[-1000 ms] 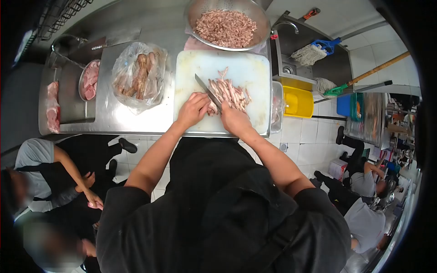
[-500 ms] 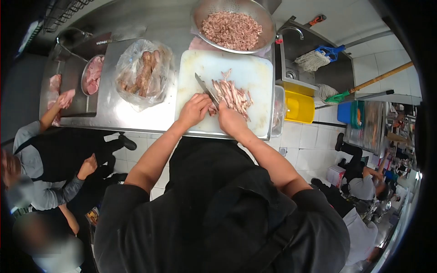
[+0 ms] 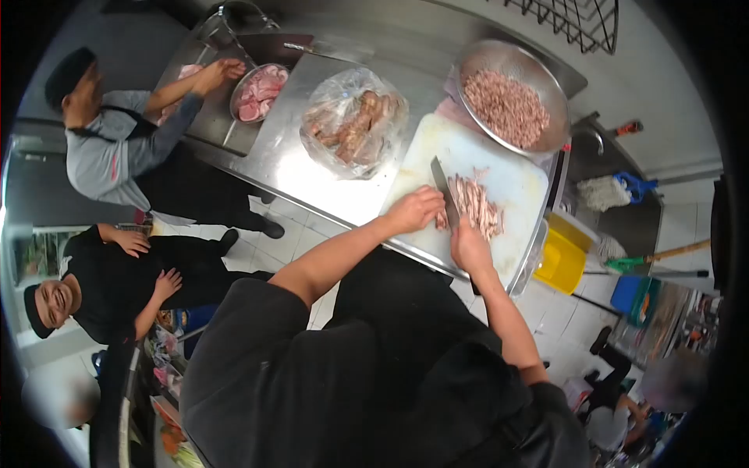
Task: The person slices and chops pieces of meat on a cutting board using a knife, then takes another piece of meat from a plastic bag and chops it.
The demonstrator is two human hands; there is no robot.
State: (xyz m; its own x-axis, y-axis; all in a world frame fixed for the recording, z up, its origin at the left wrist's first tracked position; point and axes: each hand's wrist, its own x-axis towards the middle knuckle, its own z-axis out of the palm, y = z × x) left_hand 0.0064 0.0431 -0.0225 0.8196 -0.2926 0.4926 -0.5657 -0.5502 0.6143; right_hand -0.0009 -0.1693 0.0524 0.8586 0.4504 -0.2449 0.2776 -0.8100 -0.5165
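Note:
My right hand [image 3: 471, 246] is wrapped around the handle of a kitchen knife [image 3: 441, 181], its blade pointing away from me across a white cutting board [image 3: 521, 181]. Just left of the blade, my left hand [image 3: 418, 209] has its fingers curled over some meat, mostly hidden beneath them. Small pieces lie between that hand and the knife. To the right of the blade is a loose pile of thin meat strips [image 3: 482, 209]. Beyond the board, a perforated metal colander [image 3: 559, 87] holds finely diced meat [image 3: 507, 108]. Left of the board lies a clear plastic bag [image 3: 318, 131] with large browned meat pieces [image 3: 363, 123].
A co-worker [image 3: 117, 148] reaches into the left sink beside a bowl of raw meat [image 3: 260, 93]. Another person [image 3: 109, 281] stands behind at left. A yellow bin [image 3: 560, 253] is right of the counter. A mop [image 3: 607, 192] rests in the right sink.
My view has turned, shifting the counter rightward and tilting it. The co-worker's hands have moved nearer the raw meat bowl. My hands keep about the same places at the knife and meat.

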